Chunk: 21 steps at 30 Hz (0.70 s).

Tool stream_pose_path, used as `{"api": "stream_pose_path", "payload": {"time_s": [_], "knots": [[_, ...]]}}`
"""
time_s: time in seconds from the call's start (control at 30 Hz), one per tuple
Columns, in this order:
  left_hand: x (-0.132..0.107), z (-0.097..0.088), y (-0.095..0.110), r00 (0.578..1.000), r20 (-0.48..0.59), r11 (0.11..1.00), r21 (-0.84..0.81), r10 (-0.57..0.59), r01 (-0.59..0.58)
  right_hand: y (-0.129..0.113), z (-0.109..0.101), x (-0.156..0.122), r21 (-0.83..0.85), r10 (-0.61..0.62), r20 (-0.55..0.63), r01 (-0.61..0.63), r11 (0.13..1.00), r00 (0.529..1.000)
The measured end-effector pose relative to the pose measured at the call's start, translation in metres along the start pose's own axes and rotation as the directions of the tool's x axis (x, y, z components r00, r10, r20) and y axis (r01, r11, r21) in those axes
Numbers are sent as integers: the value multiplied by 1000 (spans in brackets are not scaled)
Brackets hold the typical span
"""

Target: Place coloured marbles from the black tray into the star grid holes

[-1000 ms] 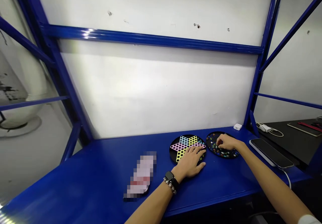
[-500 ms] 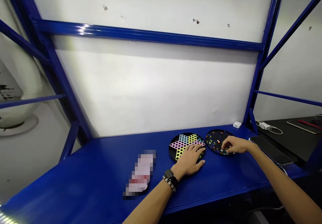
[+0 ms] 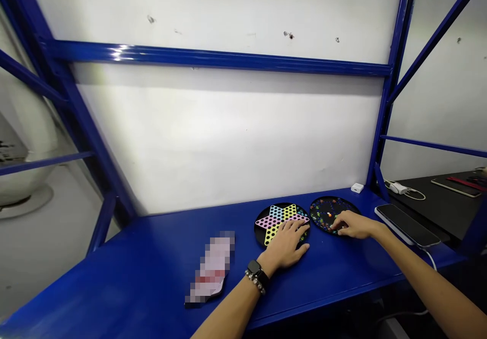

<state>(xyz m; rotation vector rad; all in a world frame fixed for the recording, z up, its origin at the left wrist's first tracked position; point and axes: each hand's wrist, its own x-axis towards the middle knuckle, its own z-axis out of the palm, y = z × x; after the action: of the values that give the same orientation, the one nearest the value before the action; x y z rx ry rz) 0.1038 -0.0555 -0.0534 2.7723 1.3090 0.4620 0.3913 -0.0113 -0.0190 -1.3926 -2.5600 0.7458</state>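
My left hand lies with fingers spread over the front right part of a star-patterned Chinese checkers board, round and black with pink, yellow and blue points. Colored marbles sit along the board's right side, partly under my fingers. To the right is a round black tray with many small marbles scattered around it. My right hand reaches in over its front right edge, fingers bent down and thumb drawn in near the marbles. Whatever is between those fingertips is too small to make out.
Everything stands on a blue metal shelf against a white wall. A pixelated pink object lies left of the board. Toward the right are a phone with a cable and a white charger block. Blue posts frame both sides.
My right hand has shifted slightly left and toward the front of the tray, its fingers lower among the marbles. The left hand stays on the board. The view has tilted a little.
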Motion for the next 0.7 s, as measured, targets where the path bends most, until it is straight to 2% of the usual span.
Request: {"api": "stream_pose_path", "payload": {"time_s": [0.23, 0.3, 0.37, 0.47, 0.53, 0.6, 0.7], "knots": [[-1, 1, -1, 1000, -10, 1000, 4, 3, -3, -4, 9, 4, -4, -1, -69, 1, 1000, 998], [-1, 1, -2, 1000, -10, 1000, 3, 6, -6, -3, 7, 7, 3, -26, -82, 27, 1000, 996], [-1, 0, -1, 1000, 4, 1000, 0, 0, 0, -4, 2, 15, 13, -50, -143, 52, 999, 988], [-1, -5, 2, 999, 35, 1000, -2, -23, 23, -15, -2, 42, 51, -40, -312, 59, 997, 949], [-1, -8, 4, 998, 48, 999, -2, -35, 35, -27, 2, 68, 64, -22, -389, 51, 997, 921], [-1, -10, 6, 998, 55, 999, -6, -41, 41, -40, 12, 94, 39, 6, -401, 11, 999, 916], [-2, -10, 5, 997, 64, 999, -8, -44, 45, -54, 30, 119, -75, 53, -348, -84, 994, 936]]}}
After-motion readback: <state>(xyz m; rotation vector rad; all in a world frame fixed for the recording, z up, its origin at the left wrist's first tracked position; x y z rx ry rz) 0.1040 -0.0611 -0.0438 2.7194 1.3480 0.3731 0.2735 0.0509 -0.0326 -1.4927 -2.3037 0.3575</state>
